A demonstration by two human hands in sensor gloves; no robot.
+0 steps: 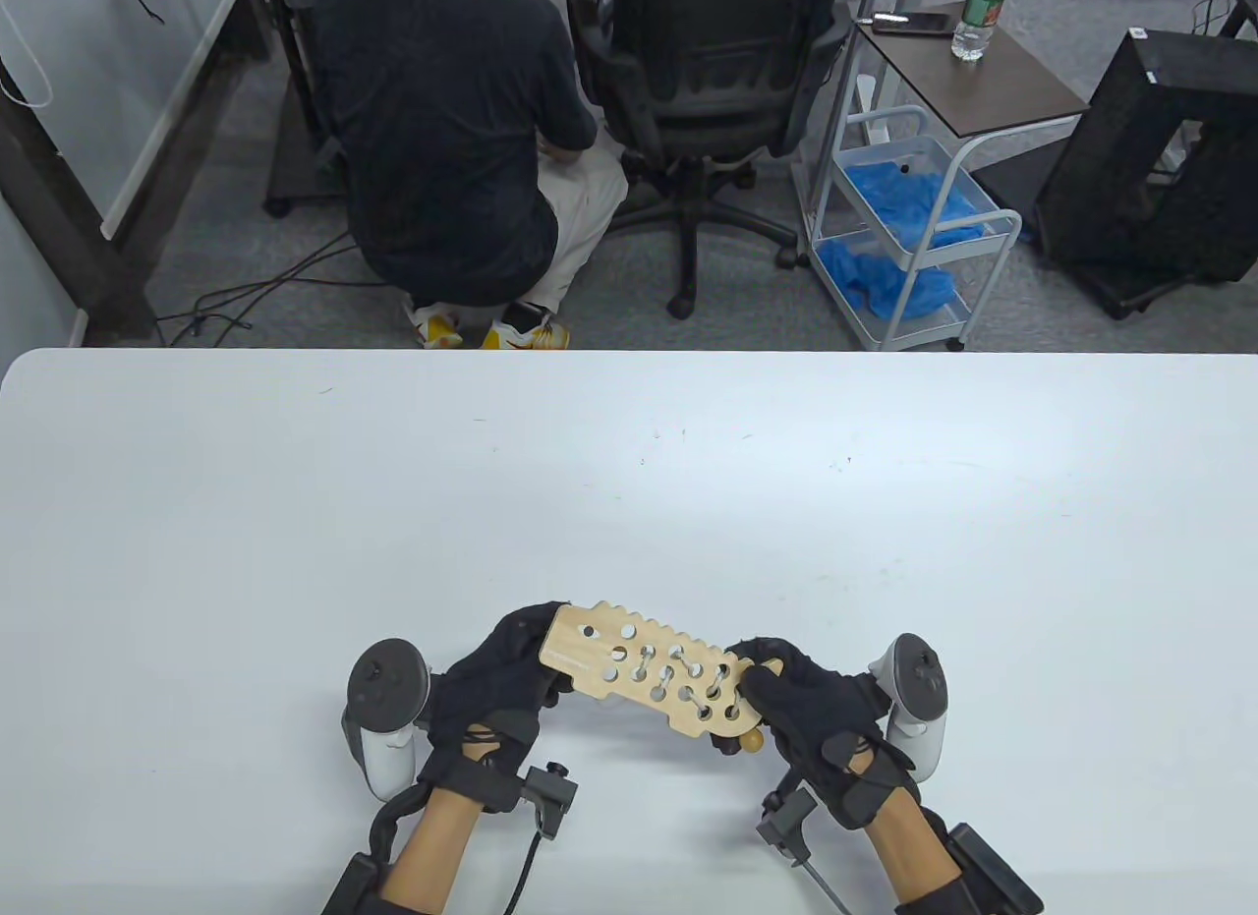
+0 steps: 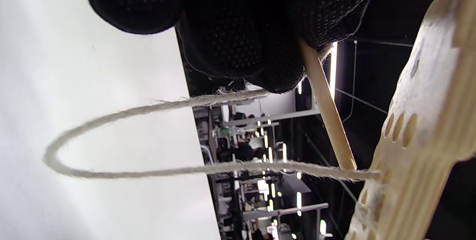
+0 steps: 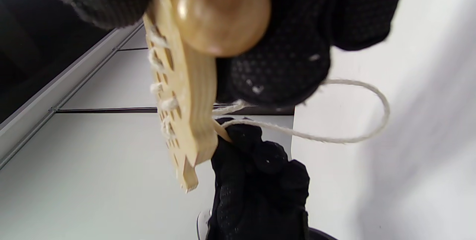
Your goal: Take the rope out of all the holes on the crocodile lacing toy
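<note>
crocodile toy (image 1: 654, 674) held between left hand (image 1: 496, 684) and right hand (image 1: 811, 704).

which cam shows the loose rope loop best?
Left wrist view: the rope hangs as a full loop from the left hand into the crocodile toy. Right wrist view shows a thinner loop behind the board. Table view shows only short laced stitches across the holes.

- We see a white table (image 1: 629, 483) with rounded far corners spanning the scene from left to right.
- Faint dark specks mark its far half.
- Nothing we can make out rests directly on it; the toy's contact is unclear.
</note>
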